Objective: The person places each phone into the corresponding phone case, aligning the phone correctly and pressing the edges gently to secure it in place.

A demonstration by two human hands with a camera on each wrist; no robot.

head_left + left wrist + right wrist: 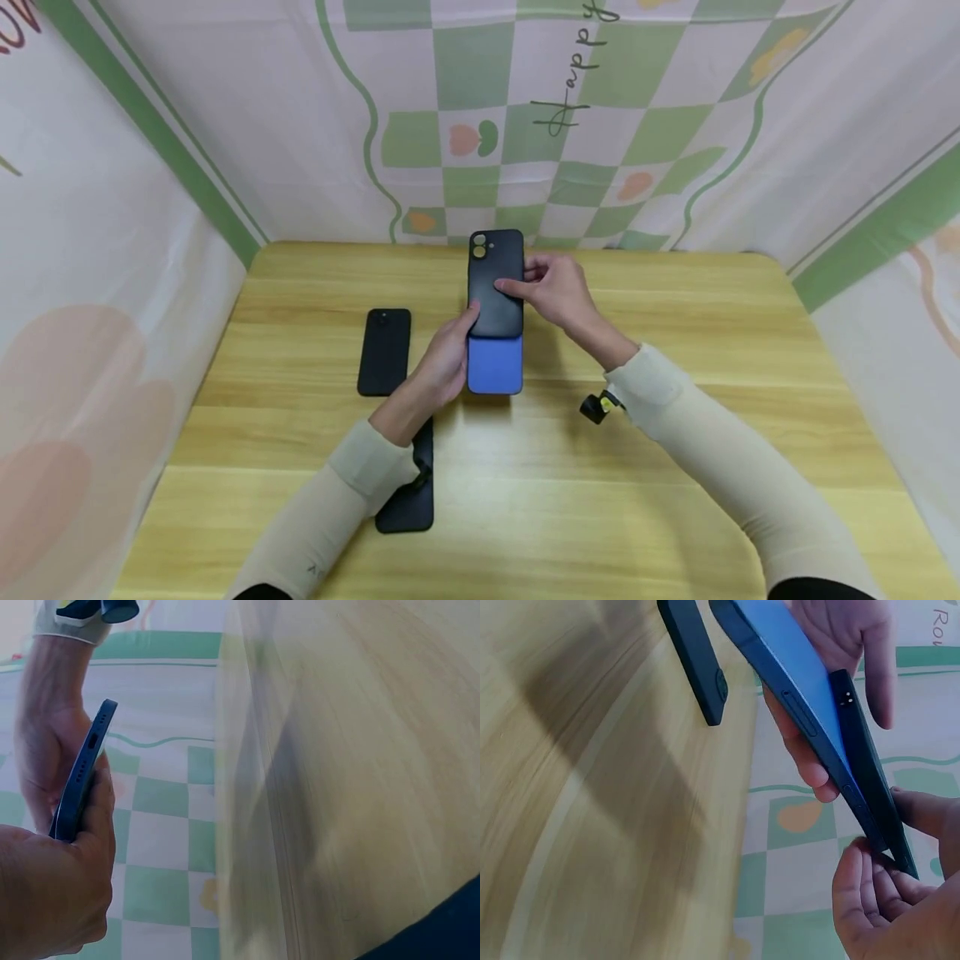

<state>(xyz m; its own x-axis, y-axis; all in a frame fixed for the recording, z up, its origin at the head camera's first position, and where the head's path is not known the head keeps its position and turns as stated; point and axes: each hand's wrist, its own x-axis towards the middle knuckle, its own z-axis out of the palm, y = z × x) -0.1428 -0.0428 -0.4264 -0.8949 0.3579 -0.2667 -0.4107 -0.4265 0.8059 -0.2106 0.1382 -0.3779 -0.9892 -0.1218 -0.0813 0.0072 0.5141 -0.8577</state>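
A blue phone (495, 367) is held up over the table, with a black phone case (498, 258) lapped across its back and a strip of blue showing below. My left hand (445, 358) grips the phone along its left side, thumb at the case's edge. From the right, my right hand (561, 292) pinches the case, its thumb on the outer face. In the right wrist view the case (866, 765) sits at a slant to the phone (787, 667), and a wedge-shaped gap shows between them. The left wrist view shows the phone's port end (90, 742).
On the wooden table (637, 517) a black phone (384, 354) lies left of my left hand. Beneath my left forearm is a longer black item (408, 508), partly hidden by the sleeve. A green-and-white checked cloth (472, 67) hangs behind the table's far edge.
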